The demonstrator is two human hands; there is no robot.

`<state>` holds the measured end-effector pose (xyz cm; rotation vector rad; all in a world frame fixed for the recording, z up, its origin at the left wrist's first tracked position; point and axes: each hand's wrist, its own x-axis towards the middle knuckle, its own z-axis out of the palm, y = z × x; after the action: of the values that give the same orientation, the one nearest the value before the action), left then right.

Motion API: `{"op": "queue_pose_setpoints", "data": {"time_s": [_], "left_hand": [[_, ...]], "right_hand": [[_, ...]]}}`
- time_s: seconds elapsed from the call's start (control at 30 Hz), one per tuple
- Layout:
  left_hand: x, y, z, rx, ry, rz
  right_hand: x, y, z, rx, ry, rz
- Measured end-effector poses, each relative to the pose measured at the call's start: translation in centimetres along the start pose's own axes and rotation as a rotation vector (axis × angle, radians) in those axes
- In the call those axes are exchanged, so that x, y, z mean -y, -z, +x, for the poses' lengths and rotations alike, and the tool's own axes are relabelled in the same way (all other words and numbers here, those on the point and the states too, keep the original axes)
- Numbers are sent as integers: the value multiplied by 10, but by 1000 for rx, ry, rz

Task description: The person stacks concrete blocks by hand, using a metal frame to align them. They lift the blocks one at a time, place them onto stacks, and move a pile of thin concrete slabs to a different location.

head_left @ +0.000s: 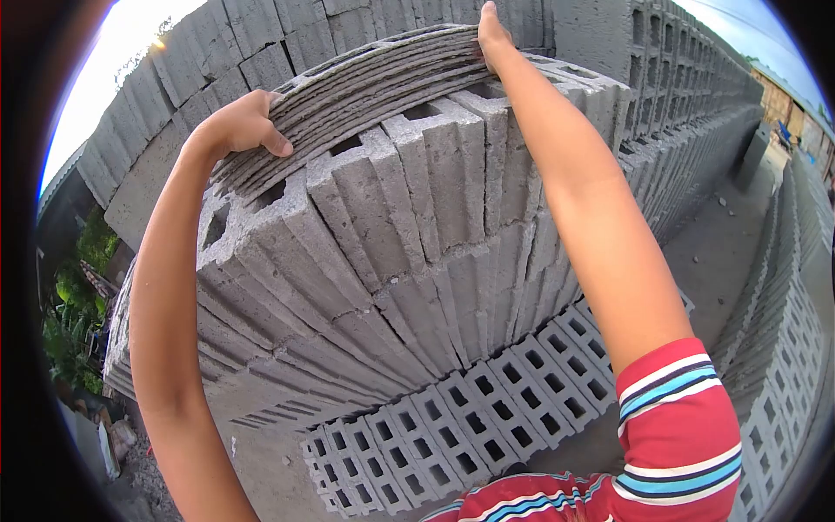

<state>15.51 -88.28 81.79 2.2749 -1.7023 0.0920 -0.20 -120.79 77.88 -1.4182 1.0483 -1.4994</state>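
A stack of several thin, grey, cement-crusted boards (374, 91) lies across the top of a wall of concrete blocks (435, 187). At the stack's left end, my left hand (239, 126) is closed on it, thumb against the front edges and fingers mostly hidden behind. My right hand (494, 39) grips the right end from the side, its fingers partly out of sight. Both arms reach up and forward. The boards look bowed in this wide view. Hollow openings of the top blocks show just below the stack.
Hollow blocks (470, 418) stand in a row on the ground below me. A taller block wall (296, 39) rises behind the boards, and another block row (783, 374) runs along the right. Plants (74, 322) and rubble are at the left, a wooden building (787, 109) far right.
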Motion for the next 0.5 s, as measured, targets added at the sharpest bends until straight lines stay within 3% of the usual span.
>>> {"op": "queue_pose_setpoints", "data": {"time_s": [0.1,0.2,0.3,0.33,0.4,0.5], "left_hand": [[-4,1,-6,-28,-43,14],[-2,1,-8,-42,-73,16],[4,4,-1,25,-52,-4],[4,6,2,61,-17,-3],[-3,12,6,147,72,35],[0,12,7,116,12,121]], "right_hand": [[11,13,-16,-191,38,34],[30,51,-48,0,700,-299],[46,54,-72,88,783,-517],[50,53,-84,-8,813,-452],[64,60,-108,27,881,-457],[83,77,-147,134,1019,-611]]}}
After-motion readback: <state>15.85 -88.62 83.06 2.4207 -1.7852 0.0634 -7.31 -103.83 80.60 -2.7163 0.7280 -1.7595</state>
